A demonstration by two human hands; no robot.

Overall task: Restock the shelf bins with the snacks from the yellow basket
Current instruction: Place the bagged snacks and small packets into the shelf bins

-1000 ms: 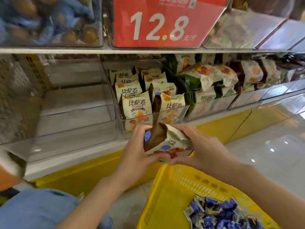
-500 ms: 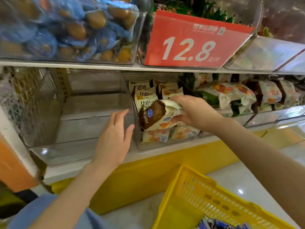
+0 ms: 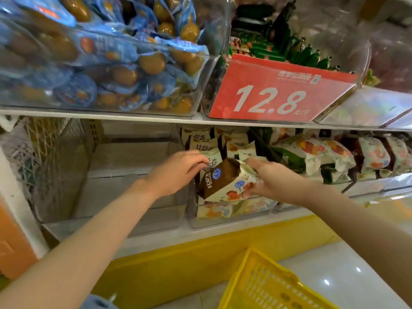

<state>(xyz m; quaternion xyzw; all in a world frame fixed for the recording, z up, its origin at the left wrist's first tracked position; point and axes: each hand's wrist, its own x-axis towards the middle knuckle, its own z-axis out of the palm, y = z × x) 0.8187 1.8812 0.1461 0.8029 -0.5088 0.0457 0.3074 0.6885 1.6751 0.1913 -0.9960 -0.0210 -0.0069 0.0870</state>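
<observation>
Over the front lip of the middle bin (image 3: 234,220) on the lower shelf, a brown-and-cream snack pack (image 3: 223,181) hangs tilted, just in front of the upright packs (image 3: 201,144) of the same kind stacked behind it. The right hand (image 3: 275,181) grips its three-o'clock end — thumb on top, fingers curled beneath. The left hand (image 3: 176,172) is at nine o'clock of the pack, fingers bent toward its top corner; whether they pinch anything I cannot tell. At twelve o'clock of the bin sits a red price sign (image 3: 274,97); at six o'clock — the yellow basket (image 3: 263,284).
</observation>
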